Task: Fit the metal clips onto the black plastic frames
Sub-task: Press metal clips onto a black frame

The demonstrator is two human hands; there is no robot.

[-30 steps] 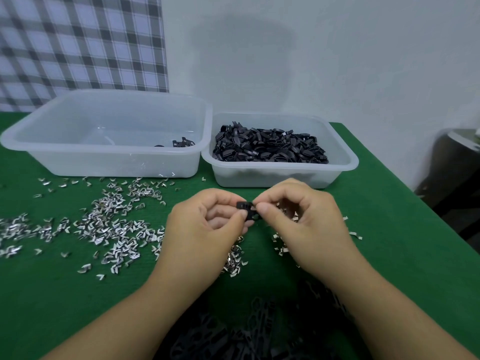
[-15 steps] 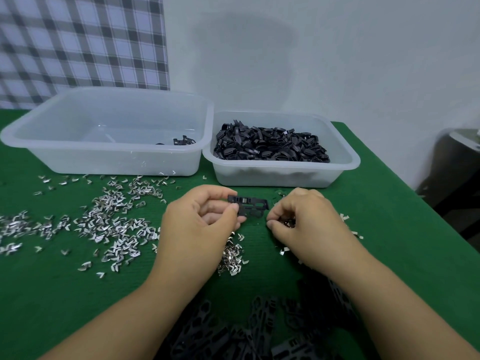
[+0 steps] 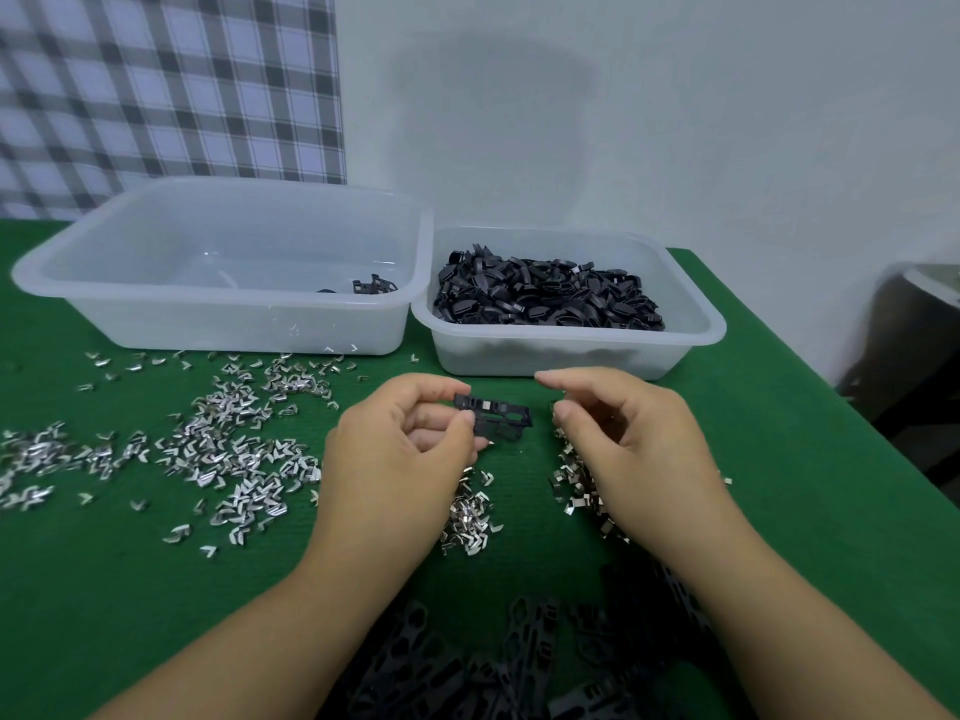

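Observation:
My left hand [image 3: 400,459] pinches one end of a black plastic frame [image 3: 498,420] and holds it level above the green table. A silver clip sits on the frame's top edge. My right hand [image 3: 634,444] hovers just right of the frame, apart from it, with its fingers curled and its thumb and fingertips pinched on what looks like a small metal clip [image 3: 555,407]. Loose metal clips [image 3: 234,449] lie scattered to the left, and smaller heaps of clips [image 3: 467,511] lie under both hands. More black frames [image 3: 519,662] are piled at the near edge.
A large clear tub [image 3: 208,324] at the back left holds a few black frames [image 3: 371,285]. A smaller clear tub [image 3: 571,356] beside it is full of small black parts [image 3: 545,298]. A dark object [image 3: 919,345] stands past the table's right edge.
The hands were joined on the frame, then parted. My right hand dropped to the clip heap and has now risen back beside the frame. My left hand keeps hold of the frame.

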